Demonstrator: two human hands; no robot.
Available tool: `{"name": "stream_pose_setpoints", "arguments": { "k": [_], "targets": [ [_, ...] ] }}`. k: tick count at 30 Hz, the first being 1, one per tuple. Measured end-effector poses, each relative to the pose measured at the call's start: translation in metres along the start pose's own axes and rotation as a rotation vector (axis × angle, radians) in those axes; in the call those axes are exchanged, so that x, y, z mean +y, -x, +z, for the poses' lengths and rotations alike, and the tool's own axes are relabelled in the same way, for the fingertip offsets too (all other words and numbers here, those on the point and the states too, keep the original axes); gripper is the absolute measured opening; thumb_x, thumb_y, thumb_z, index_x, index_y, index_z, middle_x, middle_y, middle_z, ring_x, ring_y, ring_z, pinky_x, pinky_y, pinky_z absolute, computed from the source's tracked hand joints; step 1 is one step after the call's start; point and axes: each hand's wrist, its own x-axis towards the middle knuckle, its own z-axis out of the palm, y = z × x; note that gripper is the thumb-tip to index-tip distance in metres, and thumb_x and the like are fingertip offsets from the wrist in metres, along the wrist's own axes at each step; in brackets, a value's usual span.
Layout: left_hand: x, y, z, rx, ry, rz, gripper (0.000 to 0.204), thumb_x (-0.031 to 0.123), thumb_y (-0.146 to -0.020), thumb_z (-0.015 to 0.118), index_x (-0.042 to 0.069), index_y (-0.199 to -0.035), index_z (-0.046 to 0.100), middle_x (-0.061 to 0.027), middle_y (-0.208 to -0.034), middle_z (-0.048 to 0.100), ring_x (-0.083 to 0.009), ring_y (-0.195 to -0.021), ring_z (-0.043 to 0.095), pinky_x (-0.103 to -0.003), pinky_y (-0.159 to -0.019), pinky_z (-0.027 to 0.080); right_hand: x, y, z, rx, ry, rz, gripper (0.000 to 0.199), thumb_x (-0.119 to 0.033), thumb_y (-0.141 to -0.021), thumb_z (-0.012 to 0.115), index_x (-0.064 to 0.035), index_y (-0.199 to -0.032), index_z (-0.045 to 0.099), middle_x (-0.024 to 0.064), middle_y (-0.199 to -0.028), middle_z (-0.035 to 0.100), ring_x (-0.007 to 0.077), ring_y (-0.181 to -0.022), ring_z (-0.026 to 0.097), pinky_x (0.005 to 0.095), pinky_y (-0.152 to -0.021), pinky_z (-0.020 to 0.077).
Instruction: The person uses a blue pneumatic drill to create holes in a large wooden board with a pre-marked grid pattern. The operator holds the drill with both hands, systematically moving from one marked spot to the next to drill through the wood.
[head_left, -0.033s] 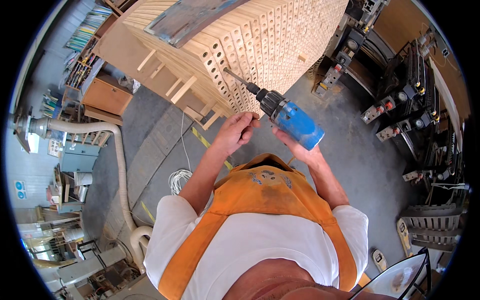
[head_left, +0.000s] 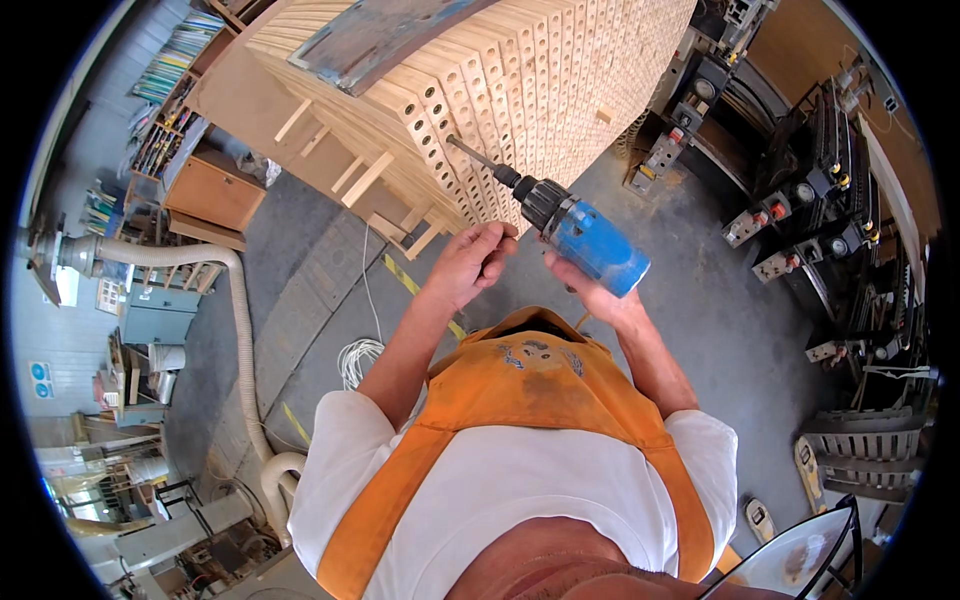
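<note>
Two hands of mine are raised in front of my chest, above my orange apron (head_left: 520, 385) and white shirt (head_left: 520, 480). My right hand (head_left: 590, 290) is wrapped around the grip of a blue drill (head_left: 585, 235), fingers clenched on it from below, so most of that hand is hidden under the tool's body. My left hand (head_left: 470, 262) is just beside the drill's black chuck, fingers curled in loosely with the fingertips (head_left: 500, 232) bunched near the chuck; I cannot tell whether they pinch anything small. The drill points up and to my left, and its long bit (head_left: 470, 155) meets the face of a big stack of pale wooden boards (head_left: 520, 80), its tip at one of the round holes that run in rows along their edges. A grey panel (head_left: 385, 35) lies on top of the stack. Short wooden pegs (head_left: 365, 180) stick out from the stack's left side. Below, on the grey concrete floor (head_left: 740, 330), a white cable (head_left: 355, 355) lies coiled to my left. Farther left, a pale dust hose (head_left: 235, 300) curves past a wooden cabinet (head_left: 215, 190). To my far right stand dark machines (head_left: 820, 200) with switch boxes.
</note>
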Motion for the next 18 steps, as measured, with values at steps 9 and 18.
{"name": "stream_pose_setpoints", "arguments": {
  "k": [9,18],
  "targets": [
    [0.046,-0.005,0.013,0.137,0.152,0.325,0.026,0.025,-0.098,0.052,0.004,-0.113,0.057,0.0010,-0.090,0.057,-0.0027,-0.058,0.041,-0.016,-0.044,0.032,0.008,0.002,-0.015,0.013,0.139,-0.302,0.026,-0.016,-0.081,0.073,-0.0066,-0.104,0.066,0.0074,-0.088,0.068,0.0204,-0.073,0.063,0.0315,-0.068,0.0521],
    [0.045,-0.005,0.016,0.041,-0.017,0.309,0.028,0.030,-0.099,0.050,0.004,-0.104,0.058,0.0012,-0.080,0.054,-0.0024,-0.053,0.039,-0.017,-0.041,0.029,0.018,0.027,-0.046,-0.191,-0.411,0.257,0.042,-0.005,-0.077,0.073,-0.0077,-0.117,0.061,0.0033,-0.101,0.068,0.0119,-0.083,0.059,0.0273,-0.070,0.0504]
  ]
}}
